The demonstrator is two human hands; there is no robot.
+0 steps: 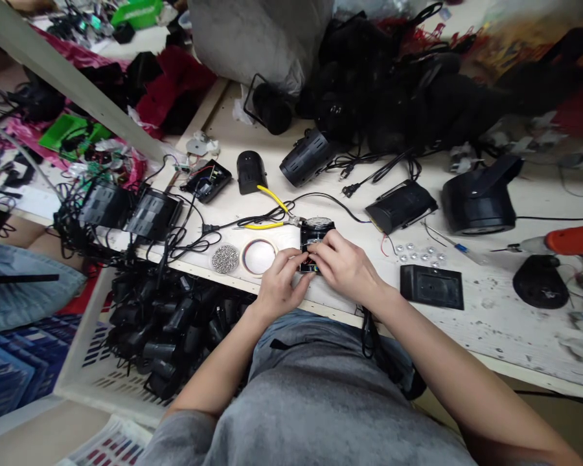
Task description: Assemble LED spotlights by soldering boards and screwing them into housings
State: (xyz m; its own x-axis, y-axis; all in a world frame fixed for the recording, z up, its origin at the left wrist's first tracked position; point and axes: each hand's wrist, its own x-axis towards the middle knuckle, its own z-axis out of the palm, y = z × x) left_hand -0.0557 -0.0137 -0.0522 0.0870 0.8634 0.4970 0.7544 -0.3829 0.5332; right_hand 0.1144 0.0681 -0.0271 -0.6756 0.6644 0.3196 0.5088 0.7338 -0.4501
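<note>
At the front edge of the bench lies an open black device housing (317, 226) with a round lens-like end and wiring inside. My left hand (284, 281) grips its left side, fingers curled at the rim. My right hand (342, 262) reaches into it from the right, fingertips pinched together; what they pinch is hidden. Yellow-handled pliers (267, 225) lie just left of the housing, their jaws near it. Farther left are a roll of tape (259, 255) and a round heap of small screws (225, 258).
Right of my hands lie several clear lenses (422, 254), a black cover (432, 286), a screwdriver (454, 244) and an orange power driver (573, 239). Black housings with cords (306, 157) stand behind. A white crate (85, 369) of black units sits below left. Someone's leg (24, 285) shows at far left.
</note>
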